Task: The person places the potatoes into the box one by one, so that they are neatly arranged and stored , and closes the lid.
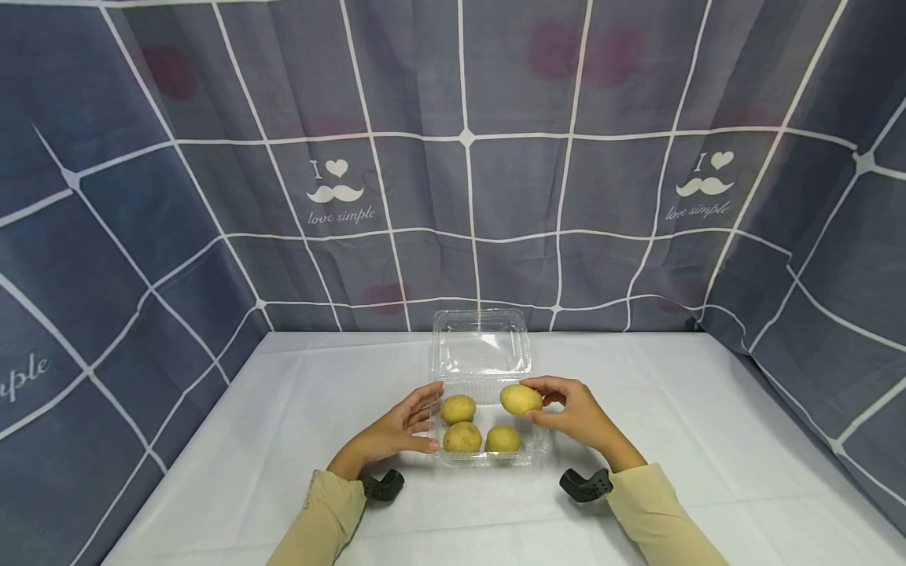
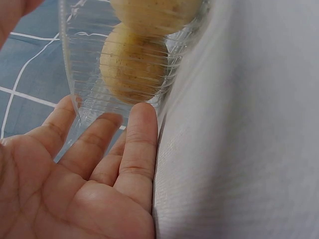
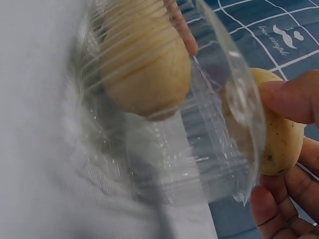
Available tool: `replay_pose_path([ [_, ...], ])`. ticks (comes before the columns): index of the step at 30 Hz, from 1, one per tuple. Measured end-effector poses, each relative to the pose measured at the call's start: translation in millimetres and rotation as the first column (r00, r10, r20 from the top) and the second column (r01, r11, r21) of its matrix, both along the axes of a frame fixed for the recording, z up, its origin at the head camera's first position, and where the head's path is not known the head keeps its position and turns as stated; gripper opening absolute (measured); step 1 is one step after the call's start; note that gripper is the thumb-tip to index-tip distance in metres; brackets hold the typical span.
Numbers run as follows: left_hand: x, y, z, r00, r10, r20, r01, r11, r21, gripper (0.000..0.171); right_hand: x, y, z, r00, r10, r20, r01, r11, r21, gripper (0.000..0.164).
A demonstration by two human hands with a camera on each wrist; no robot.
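Observation:
A clear plastic clamshell container (image 1: 488, 457) stands on the table with its lid (image 1: 481, 346) raised at the back. Inside lie three yellow potatoes: one at the back left (image 1: 458, 409), one at the front left (image 1: 462, 437) and one at the front right (image 1: 503, 439). My right hand (image 1: 576, 413) pinches another potato (image 1: 521, 399) between thumb and fingers, over the container's back right part. Along the container's left wall, my left hand (image 1: 396, 428) is spread with nearly straight fingers. Its fingertips (image 2: 142, 117) are right at the ribbed plastic side.
A white cloth (image 1: 318, 393) covers the table. Grey-blue checked curtains (image 1: 396, 189) hang behind it and at both sides. Black curved devices sit at the left wrist (image 1: 383, 486) and the right wrist (image 1: 586, 485), near the table surface.

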State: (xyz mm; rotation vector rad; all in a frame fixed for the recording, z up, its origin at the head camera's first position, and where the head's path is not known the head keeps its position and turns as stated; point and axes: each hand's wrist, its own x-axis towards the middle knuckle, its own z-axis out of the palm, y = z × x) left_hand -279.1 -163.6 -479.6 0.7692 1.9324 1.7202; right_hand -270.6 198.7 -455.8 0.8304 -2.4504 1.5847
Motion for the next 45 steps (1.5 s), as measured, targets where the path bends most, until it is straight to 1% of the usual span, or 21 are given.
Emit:
replay_pose_path([
  [3, -0.4, 0.1, -0.7, 1.000, -0.001, 0.005, 0.001, 1.000, 0.003, 0.105, -0.4, -3.1, 0.2, 1.000, 0.003, -0.007, -0.003, 1.000, 0.004, 0.042],
  [11, -0.5, 0.3, -1.5, 1.000, -0.006, 0.000, 0.006, 1.000, 0.003, 0.105, -2.1, -8.3, 1.3, 1.000, -0.005, 0.008, 0.004, 0.999, 0.043, 0.043],
  [18, 0.4, 0.0, -1.8, 1.000, -0.002, 0.003, 0.002, 1.000, -0.001, 0.105, -6.9, -14.5, 0.6, 1.000, -0.001, -0.022, 0.002, 0.999, 0.050, 0.042],
  [27, 0.1, 1.1, -0.4, 1.000, -0.004, 0.019, 0.005, 1.000, -0.016, 0.107, -10.7, -19.7, 1.3, 1.000, -0.016, -0.022, 0.018, 0.996, 0.083, 0.043],
  [33, 1.0, 1.4, 0.4, 1.000, -0.001, 0.016, 0.001, 1.000, -0.003, 0.106, -10.9, -22.3, 1.7, 0.998, -0.023, -0.050, 0.028, 0.994, 0.106, 0.041],
  [45, -1.0, 0.2, -0.7, 1.000, 0.002, 0.007, -0.002, 1.000, -0.004, 0.106, -12.0, -31.0, -1.9, 0.988, -0.053, -0.147, 0.081, 0.978, 0.193, 0.038],
])
